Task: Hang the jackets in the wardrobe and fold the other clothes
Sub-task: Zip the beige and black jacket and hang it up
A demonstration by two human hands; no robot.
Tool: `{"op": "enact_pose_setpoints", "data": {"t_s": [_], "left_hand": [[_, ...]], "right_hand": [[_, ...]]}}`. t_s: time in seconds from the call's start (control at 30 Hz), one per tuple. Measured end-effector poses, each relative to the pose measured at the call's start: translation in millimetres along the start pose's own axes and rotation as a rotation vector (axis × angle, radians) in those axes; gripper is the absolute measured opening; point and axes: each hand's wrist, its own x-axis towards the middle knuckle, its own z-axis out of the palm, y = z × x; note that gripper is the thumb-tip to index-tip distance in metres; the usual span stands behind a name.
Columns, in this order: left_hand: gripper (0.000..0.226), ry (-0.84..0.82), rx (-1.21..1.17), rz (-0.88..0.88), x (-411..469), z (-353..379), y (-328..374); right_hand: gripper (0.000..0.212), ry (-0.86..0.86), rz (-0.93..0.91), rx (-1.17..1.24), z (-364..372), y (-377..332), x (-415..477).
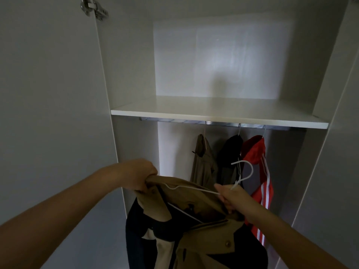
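I hold a tan jacket (196, 237) with dark lining in front of the open wardrobe. My left hand (139, 175) grips its shoulder at the upper left. My right hand (231, 199) grips the neck of a white hanger (242, 171), which lies inside the jacket with its hook pointing up. Three garments hang from the metal rail (194, 121): an olive jacket (204, 162), a black jacket (231, 156) and a red jacket (258, 171) with white stripes.
A white shelf (219, 113) runs just above the rail. The open wardrobe door (48, 113) stands at my left, with a hinge (93, 8) at its top. The wardrobe's right side wall (330, 94) is at the right. The rail's left stretch carries nothing.
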Motion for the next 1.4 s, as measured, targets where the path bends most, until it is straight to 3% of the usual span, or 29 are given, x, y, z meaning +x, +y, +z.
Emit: {"op": "enact_pose_setpoints", "data": {"t_s": [0.07,0.17,0.23,0.33,0.6,0.8,1.0,1.2,1.3,1.4], "left_hand": [[0.031,-0.100,-0.064,0.031,-1,-5,2],[0.031,-0.186,-0.412,0.084,-4,-16,2],[0.038,-0.077,-0.482,0.106,1,-17,4],[0.047,0.192,-0.431,0.110,13,-10,10],[0.041,0.441,-0.670,-0.037,29,8,-5],[0.019,0.419,-0.709,0.002,56,30,-27],[0.018,0.560,-0.811,-0.179,128,70,-80],[0.012,0.626,-1.044,-0.358,229,107,-119],[0.016,0.681,-1.167,-0.406,274,121,-136],[0.020,0.618,-1.446,-0.492,315,126,-152]], "right_hand": [[0.059,0.031,0.021,0.031,-3,-1,1],[0.063,0.050,0.048,-0.063,4,-2,5],[0.068,0.043,0.083,-0.245,17,2,4],[0.058,-0.160,0.005,-0.434,35,7,-10],[0.026,-0.246,-0.124,-0.424,31,-57,-4],[0.028,-0.060,-0.164,-0.322,55,-72,43],[0.026,-0.051,0.091,-0.277,76,-56,122],[0.025,0.038,0.243,-0.033,93,-42,208],[0.026,0.114,0.218,-0.050,88,-40,248],[0.027,0.178,0.186,-0.103,79,-38,286]]}}
